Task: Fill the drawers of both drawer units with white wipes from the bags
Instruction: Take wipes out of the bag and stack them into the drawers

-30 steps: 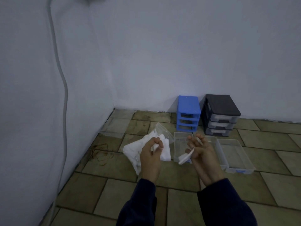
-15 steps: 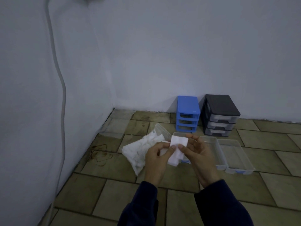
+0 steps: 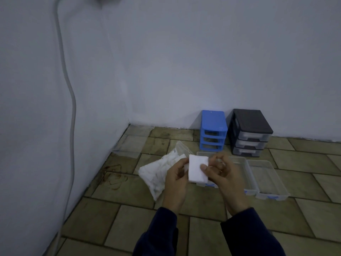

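Head view, tiled floor point(image 3: 129, 215) in a room corner. Both hands are raised at lower centre of the frame, dark sleeves point(image 3: 252, 235) visible below.

Folded white wipe point(image 3: 197, 168): held flat between the two hands, centre frame. Left hand point(image 3: 175, 180) pinches its left edge, fingers curled behind it. Right hand point(image 3: 224, 174) pinches its right side, thumb pressed on the wipe's face, remaining fingers curled behind.

Clear plastic bag of white wipes point(image 3: 158, 170): lies on the floor left of the hands, its open mouth toward the back wall.

Three clear drawers lie out on the floor side by side, right of centre: one point(image 3: 203, 155) mostly hidden behind the wipe and hands, a middle one point(image 3: 245, 172), and the rightmost point(image 3: 271, 179). The two right ones look bare inside; blue handles face the near side.

Blue drawer unit point(image 3: 213, 130): against the back wall, its three slots open. Black drawer unit point(image 3: 249, 133): just beside it on the right, three translucent drawers in place.

Grey cable point(image 3: 71, 93) runs down the left wall.
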